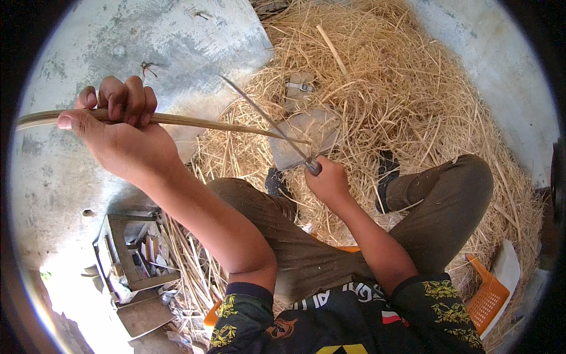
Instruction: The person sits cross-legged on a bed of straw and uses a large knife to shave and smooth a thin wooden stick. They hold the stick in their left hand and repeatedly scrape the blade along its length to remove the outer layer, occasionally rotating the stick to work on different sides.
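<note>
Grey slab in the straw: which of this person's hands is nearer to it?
Right. The right hand, gripping a knife, appears just below the slab; the left hand, holding a long strip, is farther off to its left.

Wooden box [153, 281] with clutter [153, 250], lower left; orange perforated plastic item [488, 301], lower right; stained wall [194, 44], upper left.

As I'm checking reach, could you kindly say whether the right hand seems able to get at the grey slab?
Probably yes: the grey slab lies near the right hand, though the knife it holds may hinder grasping.
</note>
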The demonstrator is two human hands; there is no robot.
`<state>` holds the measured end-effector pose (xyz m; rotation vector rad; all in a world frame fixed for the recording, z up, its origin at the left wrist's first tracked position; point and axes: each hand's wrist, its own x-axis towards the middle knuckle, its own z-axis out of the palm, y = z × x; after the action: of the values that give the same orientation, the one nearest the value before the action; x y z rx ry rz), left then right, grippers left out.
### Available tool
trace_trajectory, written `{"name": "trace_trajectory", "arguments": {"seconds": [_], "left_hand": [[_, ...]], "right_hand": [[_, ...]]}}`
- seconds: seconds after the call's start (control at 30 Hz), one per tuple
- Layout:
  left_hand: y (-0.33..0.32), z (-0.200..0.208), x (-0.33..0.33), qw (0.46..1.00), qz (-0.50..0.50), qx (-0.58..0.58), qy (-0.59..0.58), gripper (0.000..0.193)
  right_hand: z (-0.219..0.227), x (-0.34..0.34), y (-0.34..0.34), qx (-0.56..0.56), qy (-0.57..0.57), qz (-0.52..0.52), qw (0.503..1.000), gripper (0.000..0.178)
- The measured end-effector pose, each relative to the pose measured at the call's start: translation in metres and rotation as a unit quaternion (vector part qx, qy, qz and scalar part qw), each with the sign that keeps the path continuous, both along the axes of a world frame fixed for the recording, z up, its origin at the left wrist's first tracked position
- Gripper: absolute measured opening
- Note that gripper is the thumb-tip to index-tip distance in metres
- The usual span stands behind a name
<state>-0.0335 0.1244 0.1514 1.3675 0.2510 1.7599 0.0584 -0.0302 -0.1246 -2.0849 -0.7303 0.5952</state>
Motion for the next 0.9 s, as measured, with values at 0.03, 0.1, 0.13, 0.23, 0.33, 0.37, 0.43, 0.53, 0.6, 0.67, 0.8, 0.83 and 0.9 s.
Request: {"name": "trace_trajectory", "arguments": {"seconds": [0.03,0.1,0.13,0.23,0.33,0.37,0.43,0.53,0.6,0.67,0.8,0.83,0.9], "left_hand": [[0.0,-0.001,0.0,1.0,0.004,0.006,0.002,0.058],[-0.007,0.0,0.004,1.0,0.006,-0.003,0.005,0.053],[-0.01,0.001,0.005,1.0,0.009,-0.007,0.007,0.051],[-0.012,-0.001,0.012,0.999,0.044,-0.015,-0.016,0.05],[-0.007,-0.002,0.006,1.0,0.028,0.013,0.001,0.051],[-0.004,-0.003,0.005,0.999,0.031,0.02,0.001,0.053],[0.002,-0.005,0.005,0.999,0.037,0.032,0.001,0.058],[0.0,-0.005,0.007,0.998,0.059,0.003,-0.026,0.05],[-0.001,-0.006,0.007,0.997,0.078,0.002,-0.024,0.05],[0.0,-0.006,0.006,0.997,0.08,0.001,-0.023,0.05],[0.002,-0.006,0.005,0.998,0.059,0.011,-0.018,0.054],[0.003,-0.007,0.005,0.998,0.057,0.017,-0.015,0.056],[0.001,-0.006,0.005,0.998,0.058,0.017,-0.015,0.054]], "right_hand": [[-0.008,-0.001,-0.001,-0.006,0.012,0.008,1.0,0.027],[-0.039,-0.002,-0.009,-0.018,0.034,0.019,0.999,0.028],[-0.054,-0.004,-0.014,-0.097,0.064,-0.004,0.993,0.028],[-0.132,0.001,-0.037,-0.245,0.127,-0.053,0.96,0.028],[-0.131,0.004,-0.034,-0.27,0.079,-0.045,0.958,0.029],[-0.13,0.003,-0.033,-0.267,0.07,-0.043,0.96,0.031],[-0.126,0.001,-0.032,-0.259,0.054,-0.039,0.964,0.033],[-0.121,0.002,-0.035,-0.258,0.059,-0.01,0.964,0.035],[-0.117,0.006,-0.032,-0.307,0.044,0.037,0.95,0.036],[-0.117,0.005,-0.031,-0.334,0.005,0.057,0.941,0.039],[-0.136,0.003,-0.029,-0.329,-0.009,0.024,0.944,0.042],[-0.142,0.005,-0.03,-0.323,0.016,0.012,0.946,0.042],[-0.139,0.011,-0.03,-0.299,0.089,-0.006,0.95,0.041]]}}
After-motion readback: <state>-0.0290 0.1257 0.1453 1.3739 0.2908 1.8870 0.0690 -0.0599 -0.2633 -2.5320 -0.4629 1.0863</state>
